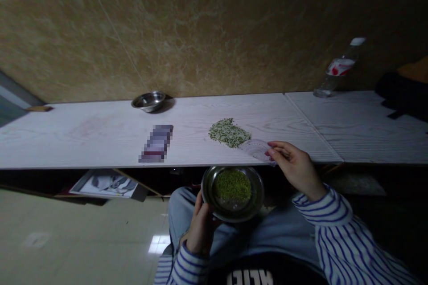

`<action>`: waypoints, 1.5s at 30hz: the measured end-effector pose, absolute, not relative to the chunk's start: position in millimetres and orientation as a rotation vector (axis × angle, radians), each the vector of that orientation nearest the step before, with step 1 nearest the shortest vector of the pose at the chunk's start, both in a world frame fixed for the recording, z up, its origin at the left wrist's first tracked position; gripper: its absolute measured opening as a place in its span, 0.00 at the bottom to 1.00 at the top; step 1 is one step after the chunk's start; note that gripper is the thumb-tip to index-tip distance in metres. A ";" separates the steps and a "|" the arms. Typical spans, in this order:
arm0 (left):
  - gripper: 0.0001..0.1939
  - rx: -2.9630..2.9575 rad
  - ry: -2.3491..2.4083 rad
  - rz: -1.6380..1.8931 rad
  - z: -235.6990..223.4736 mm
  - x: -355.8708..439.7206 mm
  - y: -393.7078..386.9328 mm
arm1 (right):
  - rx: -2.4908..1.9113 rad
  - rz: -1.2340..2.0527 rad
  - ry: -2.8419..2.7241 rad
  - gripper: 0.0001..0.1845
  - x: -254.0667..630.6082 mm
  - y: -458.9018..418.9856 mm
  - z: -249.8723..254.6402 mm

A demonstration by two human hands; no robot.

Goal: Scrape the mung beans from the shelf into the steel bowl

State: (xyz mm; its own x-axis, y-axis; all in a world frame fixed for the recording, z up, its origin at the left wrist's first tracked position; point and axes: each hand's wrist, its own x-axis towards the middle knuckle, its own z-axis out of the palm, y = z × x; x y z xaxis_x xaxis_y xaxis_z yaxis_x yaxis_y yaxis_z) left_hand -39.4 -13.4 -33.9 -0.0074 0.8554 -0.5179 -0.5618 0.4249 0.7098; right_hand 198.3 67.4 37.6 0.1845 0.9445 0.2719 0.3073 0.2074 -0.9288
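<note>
My left hand [200, 227] grips the left rim of a steel bowl [257, 208] just below the counter's front edge, over my lap. Green mung beans [233, 185] lie inside it. Between the thumb and fingers of my right hand [296, 164] is a clear, rounded plastic protractor [256, 148], close to flat at the counter edge. Its far left side meets a spread of mung beans mixed with white grains [229, 132] on the counter. My right fingertips cover part of the protractor.
The white wood-grain counter [100, 138] bears a small steel bowl [149, 101], a blurred-out flat item [156, 143] and a clear bottle [339, 69]. Dark cloth [404, 93] lies far right. An open drawer [105, 183] juts out below left. A tiled wall stands behind.
</note>
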 end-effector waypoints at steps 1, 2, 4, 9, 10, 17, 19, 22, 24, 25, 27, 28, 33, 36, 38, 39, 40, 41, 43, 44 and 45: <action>0.33 0.338 1.105 1.160 -31.5 -37.1 -12.1 | -1.321 0.715 -1.334 0.19 200.2 68.0 37.6; 0.33 0.341 1.118 1.145 -29.4 -34.8 -10.8 | -1.321 0.717 -1.323 0.19 202.3 68.7 37.8; 0.34 0.342 1.129 1.134 -26.5 -30.2 -8.4 | -1.318 0.724 -1.305 0.20 206.5 70.7 38.6; 0.33 0.293 1.101 1.147 -31.3 -21.8 -1.4 | -1.301 0.791 -1.256 0.22 219.7 76.2 41.4; 0.31 0.287 1.086 1.173 -33.9 -20.6 0.1 | -1.301 0.808 -1.247 0.23 222.8 77.4 41.6; 0.34 0.261 1.076 1.286 -44.4 -13.4 5.0 | -1.356 0.823 -1.187 0.25 242.5 90.1 33.1; 0.36 0.247 1.083 1.306 -43.8 -11.8 5.3 | -1.384 0.816 -1.188 0.26 246.4 95.1 28.6; 0.37 0.226 1.059 1.289 -43.5 -10.0 7.1 | -1.408 0.813 -1.216 0.24 250.9 102.4 23.9; 0.37 0.221 1.040 1.292 -44.2 -9.7 9.4 | -1.409 0.803 -1.263 0.21 252.6 106.0 23.3; 0.36 0.224 1.029 1.297 -44.7 -10.0 10.6 | -1.405 0.792 -1.299 0.19 252.8 107.3 23.9; 0.35 0.231 0.998 1.290 -45.0 -10.9 12.9 | -1.389 0.770 -1.399 0.16 251.7 108.9 26.7; 0.34 0.235 0.983 1.278 -44.7 -11.4 13.9 | -1.382 0.764 -1.463 0.15 250.3 109.4 28.7; 0.36 0.204 1.024 1.304 -39.1 -10.2 15.1 | -1.316 0.714 -1.830 0.09 237.1 115.9 36.1; 0.39 0.188 1.034 1.298 -36.8 -8.4 13.9 | -1.244 0.670 -1.978 0.09 228.4 126.4 35.0; 0.39 0.177 1.029 1.281 -36.8 -8.2 13.4 | -1.226 0.669 -2.001 0.09 223.6 135.2 33.7; 0.39 0.175 1.029 1.274 -37.2 -8.5 13.4 | -1.225 0.673 -2.001 0.09 221.6 139.6 33.4; 0.39 0.177 1.031 1.269 -37.8 -8.9 13.7 | -1.227 0.681 -2.002 0.09 219.7 144.0 33.5; 0.39 0.177 1.035 1.265 -38.6 -9.5 14.3 | -1.229 0.693 -2.004 0.10 217.9 148.2 34.0; 0.40 0.173 1.040 1.258 -40.6 -10.8 16.1 | -1.231 0.709 -2.014 0.10 214.7 155.7 35.6; 0.39 0.169 1.034 1.259 -41.7 -11.4 17.3 | -1.228 0.711 -2.019 0.10 213.2 159.1 36.6; 0.39 0.168 1.023 1.266 -42.8 -11.8 18.4 | -1.223 0.710 -2.028 0.10 211.8 162.2 37.5</action>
